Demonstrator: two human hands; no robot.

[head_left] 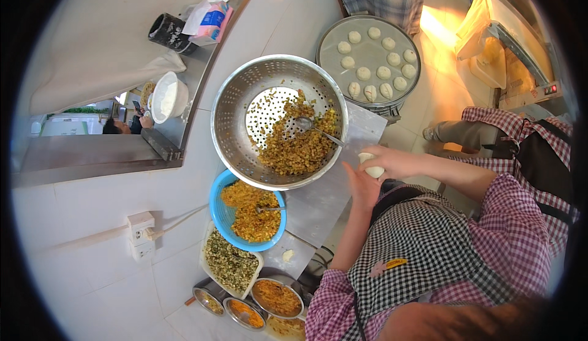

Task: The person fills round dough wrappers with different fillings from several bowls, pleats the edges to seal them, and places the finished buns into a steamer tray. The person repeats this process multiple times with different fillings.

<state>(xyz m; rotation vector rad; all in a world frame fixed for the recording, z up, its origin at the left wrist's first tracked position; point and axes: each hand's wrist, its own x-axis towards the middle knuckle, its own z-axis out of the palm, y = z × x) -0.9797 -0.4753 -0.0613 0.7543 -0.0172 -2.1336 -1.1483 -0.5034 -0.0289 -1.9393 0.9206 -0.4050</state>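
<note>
Between my two hands is a white, rounded dough bun (374, 171), held over the right edge of the metal worktop. My right hand (392, 160) curls around it from above. My left hand (365, 189) closes on it from below, with the thumb against it; some fingers are hidden. Just left of them stands a large steel colander (234, 105) holding a chopped brown-green filling (300, 150). A metal spoon (304, 122) rests in the filling, its handle pointing toward my hands. Behind, a round steamer tray (337, 35) carries several pale dough buns (383, 72).
A blue basket (215, 209) of yellow-orange filling adjoins the colander. Nearer are a tub of green filling (229, 260) and several metal bowls (278, 297). A dough scrap (288, 255) lies on the worktop (318, 215). Another person in a checked garment (484, 123) is at right.
</note>
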